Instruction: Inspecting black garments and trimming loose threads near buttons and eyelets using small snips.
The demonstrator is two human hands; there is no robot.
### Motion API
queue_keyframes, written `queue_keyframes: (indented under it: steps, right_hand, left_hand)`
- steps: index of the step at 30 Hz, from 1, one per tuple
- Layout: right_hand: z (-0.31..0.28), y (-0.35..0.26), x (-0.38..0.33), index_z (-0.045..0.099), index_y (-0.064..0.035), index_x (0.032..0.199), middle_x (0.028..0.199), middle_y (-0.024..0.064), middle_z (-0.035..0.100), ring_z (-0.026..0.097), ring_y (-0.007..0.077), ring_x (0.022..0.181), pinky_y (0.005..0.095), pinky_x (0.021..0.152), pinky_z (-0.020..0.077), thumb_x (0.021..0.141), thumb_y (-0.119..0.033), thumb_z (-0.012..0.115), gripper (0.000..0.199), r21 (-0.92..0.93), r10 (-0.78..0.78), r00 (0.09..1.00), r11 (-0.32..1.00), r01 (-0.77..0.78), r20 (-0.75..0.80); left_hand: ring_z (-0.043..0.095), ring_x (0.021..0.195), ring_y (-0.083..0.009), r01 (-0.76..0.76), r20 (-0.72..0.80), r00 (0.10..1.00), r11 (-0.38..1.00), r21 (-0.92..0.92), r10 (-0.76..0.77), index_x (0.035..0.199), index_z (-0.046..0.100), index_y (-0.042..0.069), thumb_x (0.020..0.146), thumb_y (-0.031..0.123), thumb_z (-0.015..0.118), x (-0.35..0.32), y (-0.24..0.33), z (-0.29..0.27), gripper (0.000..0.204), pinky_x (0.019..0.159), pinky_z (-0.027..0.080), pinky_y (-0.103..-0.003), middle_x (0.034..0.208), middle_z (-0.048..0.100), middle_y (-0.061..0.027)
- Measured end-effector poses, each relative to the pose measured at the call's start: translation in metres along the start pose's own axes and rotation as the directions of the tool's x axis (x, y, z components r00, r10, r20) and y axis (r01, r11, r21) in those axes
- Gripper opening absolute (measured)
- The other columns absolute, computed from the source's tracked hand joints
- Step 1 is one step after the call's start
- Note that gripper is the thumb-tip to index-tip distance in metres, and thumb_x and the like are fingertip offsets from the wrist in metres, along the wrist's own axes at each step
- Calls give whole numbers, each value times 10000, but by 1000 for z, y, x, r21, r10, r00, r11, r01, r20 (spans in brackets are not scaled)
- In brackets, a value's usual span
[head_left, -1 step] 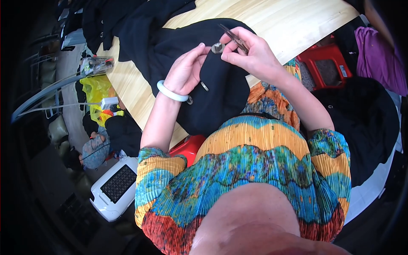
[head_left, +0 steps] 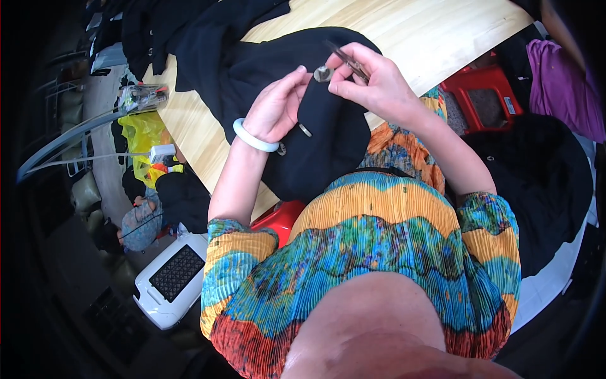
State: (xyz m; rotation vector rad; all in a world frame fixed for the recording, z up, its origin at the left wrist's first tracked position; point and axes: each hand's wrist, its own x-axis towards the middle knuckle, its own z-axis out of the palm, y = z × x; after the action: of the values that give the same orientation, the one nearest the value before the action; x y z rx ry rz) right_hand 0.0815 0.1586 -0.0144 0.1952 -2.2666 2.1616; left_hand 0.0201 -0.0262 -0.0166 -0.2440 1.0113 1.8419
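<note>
A black garment (head_left: 334,132) lies over the table edge and hangs down in front of me. My left hand (head_left: 274,107) is closed on a fold of it, thumb up, with a white bangle (head_left: 254,136) round the wrist. At the top of that fold sits a greyish round button (head_left: 323,74). My right hand (head_left: 379,79) is closed round dark thread snips (head_left: 351,63), their points toward the upper left, and its fingertips are at the button's right side. More buttons (head_left: 305,129) show along the cloth below my left hand.
The pale wooden table (head_left: 454,31) stretches away beyond the garment. A red stool (head_left: 483,95) stands to the right, beside more black cloth (head_left: 536,183) and purple fabric (head_left: 565,88). On the left are a yellow plastic bag (head_left: 142,139), another person (head_left: 142,224) and a white plastic case (head_left: 170,278).
The snips in my right hand have tilted very slightly. The button and the fold have shifted by a hair; my left hand stays where it was.
</note>
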Motion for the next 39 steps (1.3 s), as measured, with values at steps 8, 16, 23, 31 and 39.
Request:
queue_keyframes:
  steps: [8,16,23,31,39]
  right_hand:
    - [-15,-2,-22,479,-11,1019,710,23,534,458,67,578,179,529,351,801,-112,578,260,-297,-100,995,951,89,-22]
    - [-17,-7,-27,548,-67,920,662,38,529,534,155,571,260,509,414,789,-237,590,219,-482,-300,954,839,253,-22]
    - [-17,-7,-27,561,-72,877,659,31,543,548,173,581,274,504,416,773,-219,603,185,-541,-318,947,805,245,-45]
    - [-18,-6,-27,578,-28,918,753,68,580,580,154,623,242,537,469,769,-157,622,202,-566,-302,953,785,250,2]
    - [-9,2,-27,588,-18,895,763,74,593,581,149,605,225,525,460,766,-146,632,186,-571,-336,940,785,242,-63]
  left_hand:
    - [572,829,-86,-179,-17,981,947,267,191,978,584,-4,819,46,549,-14,-2,17,170,775,439,-197,909,615,-40]
    - [565,845,-91,-313,-16,939,875,370,343,1005,577,-10,824,34,540,-20,-5,28,190,792,429,-201,923,614,-46]
    - [562,848,-89,-382,0,906,819,428,423,1014,575,-19,824,22,538,-21,-11,33,198,794,430,-206,927,614,-54]
    - [564,854,-96,-368,-15,915,849,378,403,1007,580,-18,828,27,534,-18,-12,30,191,803,425,-212,931,617,-59]
    - [558,886,-111,-314,-24,942,902,296,336,1004,581,-20,834,39,521,-15,-13,26,190,844,401,-224,944,615,-65]
